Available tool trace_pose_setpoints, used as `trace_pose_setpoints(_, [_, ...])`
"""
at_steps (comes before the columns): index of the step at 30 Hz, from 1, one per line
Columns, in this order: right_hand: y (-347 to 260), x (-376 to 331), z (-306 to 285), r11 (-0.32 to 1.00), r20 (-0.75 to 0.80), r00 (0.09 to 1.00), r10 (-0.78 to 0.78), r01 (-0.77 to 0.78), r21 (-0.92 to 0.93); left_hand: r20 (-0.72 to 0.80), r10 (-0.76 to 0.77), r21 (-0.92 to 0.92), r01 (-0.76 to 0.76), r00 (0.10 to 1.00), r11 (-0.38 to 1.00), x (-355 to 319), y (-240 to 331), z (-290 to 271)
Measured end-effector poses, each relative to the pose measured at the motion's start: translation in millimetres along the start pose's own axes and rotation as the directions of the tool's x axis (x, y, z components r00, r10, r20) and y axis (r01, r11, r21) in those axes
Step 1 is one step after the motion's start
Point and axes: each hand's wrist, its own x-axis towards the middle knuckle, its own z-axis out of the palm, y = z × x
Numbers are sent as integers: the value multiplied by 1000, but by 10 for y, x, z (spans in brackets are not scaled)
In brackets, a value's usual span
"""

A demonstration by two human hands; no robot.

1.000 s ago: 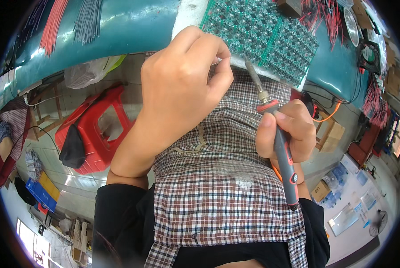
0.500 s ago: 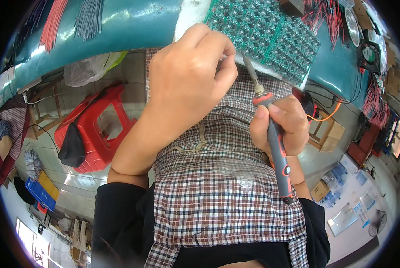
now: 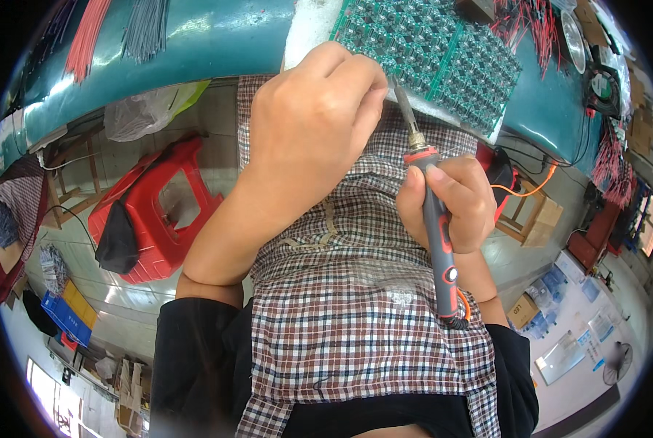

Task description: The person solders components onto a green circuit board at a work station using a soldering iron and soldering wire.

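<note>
My right hand (image 3: 450,208) grips a grey and red soldering iron (image 3: 437,233) by its handle, thumb and fingers wrapped round it. The iron's metal tip points up toward the near edge of a green circuit board panel (image 3: 406,44), which is full of small components. The panel lies on a white foam slab (image 3: 304,33). Over the slab's near left corner my left hand (image 3: 308,117) is closed in a pinch, its fingertips close to the iron's tip. Whatever the left fingers pinch is hidden by the hand.
Red wires (image 3: 87,40) and grey wires (image 3: 145,29) hang at the left of the green worktable (image 3: 217,44). More red wires and a small black fan (image 3: 604,91) are at the right. A red stool (image 3: 158,212) stands lower left. An orange cord (image 3: 527,193) runs right. Another person's arm (image 3: 9,255) shows far left.
The soldering iron and my right hand have shifted a little left, and the iron stands more upright. My left hand has turned slightly, with its fingers drawn closer together.
</note>
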Motion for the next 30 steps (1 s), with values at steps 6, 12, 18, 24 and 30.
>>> trace_pose_setpoints(6, [-16, 21, -32, 999, -11, 999, 36, -36, 22, -15, -39, -25, 38, 999, 999, -12, 52, -93])
trace_pose_setpoints(12, [-43, 50, -81, 997, -14, 999, 36, -35, 64, -71, -22, 50, 26, 997, 998, 1, 22, -182])
trace_pose_setpoints(18, [-31, 147, 23, 994, -16, 1000, 23, -21, 104, -89, -68, 78, 75, 994, 994, 18, 26, -234])
trace_pose_setpoints(24, [-20, 150, 95, 994, -35, 999, 21, -17, 111, -93, -74, 101, 83, 993, 991, 16, 2, -241])
trace_pose_setpoints(30, [0, 157, 146, 990, -59, 998, 12, -4, 139, -104, -73, 105, 84, 992, 991, 17, -28, -256])
